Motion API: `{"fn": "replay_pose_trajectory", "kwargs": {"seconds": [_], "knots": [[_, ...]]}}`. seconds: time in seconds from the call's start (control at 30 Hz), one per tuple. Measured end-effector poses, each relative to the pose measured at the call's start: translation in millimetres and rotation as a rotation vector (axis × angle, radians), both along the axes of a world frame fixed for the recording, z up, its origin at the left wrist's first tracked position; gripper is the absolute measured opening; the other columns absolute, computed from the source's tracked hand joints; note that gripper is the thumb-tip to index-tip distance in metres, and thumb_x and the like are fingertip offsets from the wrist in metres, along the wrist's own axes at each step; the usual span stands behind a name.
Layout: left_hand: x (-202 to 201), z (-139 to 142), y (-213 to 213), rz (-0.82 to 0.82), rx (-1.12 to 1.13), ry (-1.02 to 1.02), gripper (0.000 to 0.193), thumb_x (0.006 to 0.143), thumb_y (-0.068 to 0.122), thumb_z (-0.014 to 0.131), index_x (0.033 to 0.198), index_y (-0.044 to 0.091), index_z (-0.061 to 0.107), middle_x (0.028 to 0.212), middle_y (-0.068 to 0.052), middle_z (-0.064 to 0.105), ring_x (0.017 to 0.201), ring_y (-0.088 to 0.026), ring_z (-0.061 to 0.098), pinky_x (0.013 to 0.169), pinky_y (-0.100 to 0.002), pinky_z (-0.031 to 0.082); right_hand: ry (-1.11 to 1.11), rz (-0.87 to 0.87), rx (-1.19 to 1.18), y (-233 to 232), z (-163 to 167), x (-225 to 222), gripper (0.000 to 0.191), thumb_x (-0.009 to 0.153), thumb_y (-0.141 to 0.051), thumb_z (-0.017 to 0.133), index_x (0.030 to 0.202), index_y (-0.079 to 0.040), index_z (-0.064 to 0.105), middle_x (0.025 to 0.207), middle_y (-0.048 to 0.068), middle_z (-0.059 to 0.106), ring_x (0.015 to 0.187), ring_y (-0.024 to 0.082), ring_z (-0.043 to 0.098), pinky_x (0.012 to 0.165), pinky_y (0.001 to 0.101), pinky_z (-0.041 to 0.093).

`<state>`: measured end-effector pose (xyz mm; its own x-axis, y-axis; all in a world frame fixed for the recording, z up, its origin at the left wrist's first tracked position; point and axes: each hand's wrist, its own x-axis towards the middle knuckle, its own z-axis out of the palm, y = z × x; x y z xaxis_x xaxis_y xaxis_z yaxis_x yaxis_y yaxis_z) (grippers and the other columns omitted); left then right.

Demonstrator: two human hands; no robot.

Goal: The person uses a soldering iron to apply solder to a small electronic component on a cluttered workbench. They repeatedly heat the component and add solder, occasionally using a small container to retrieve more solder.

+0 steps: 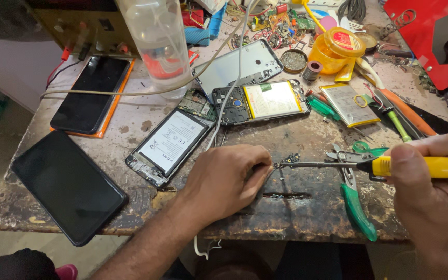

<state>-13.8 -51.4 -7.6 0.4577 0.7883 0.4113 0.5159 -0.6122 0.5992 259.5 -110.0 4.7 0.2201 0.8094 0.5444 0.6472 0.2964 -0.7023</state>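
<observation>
at the far left two dark phones [68, 192] lie face up on the scarred workbench [307, 207], and just beside them an opened phone [169, 145] shows its white-labelled battery. the left hand [224, 181] rests on the bench with fingers curled and pressed together, pinning a small circuit part [289, 158] at the fingertips. the soldering iron [369, 166] reaches in from the right, its tip touching that part, the yellow handle pinched firmly in the right hand [431, 202]. green-handled pliers [356, 199] lie under the shaft. to do this well, the left hand should likely hold the piece dead still, and the tip should rest only briefly on the joint. the part is too small to make out in detail, and the right hand is cut off by the frame edge.
</observation>
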Motion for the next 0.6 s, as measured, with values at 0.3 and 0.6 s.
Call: {"fn": "replay_pose_trajectory", "kwargs": {"seconds": [0.3, 0.6], "knots": [[0.0, -2.0, 0.1, 0.025, -0.05, -0.048, 0.013, 0.09, 0.021, 0.071, 0.096, 0.01, 0.073, 0.086, -0.01, 0.075, 0.076, -0.029, 0.074, 0.065, -0.04, 0.057, 0.016, 0.039, 0.054, 3.3, -21.0, 17.8, 0.034, 0.118, -0.029, 0.066, 0.101, 0.0, 0.059, 0.084, 0.009, 0.066, 0.073, 0.011, 0.063, 0.072, 0.0212, 0.051], [0.3, -11.5, 4.9, 0.193, 0.168, 0.02, 0.011, 0.092, 0.018, 0.075, 0.097, 0.008, 0.076, 0.092, -0.009, 0.077, 0.084, -0.028, 0.071, 0.075, -0.04, 0.055, 0.287, 0.054, 0.269, 19.0, -90.7, 79.5, 0.033, 0.122, -0.028, 0.056, 0.105, 0.001, 0.055, 0.09, 0.01, 0.06, 0.076, 0.014, 0.059, 0.073, 0.0243, 0.049]]}}
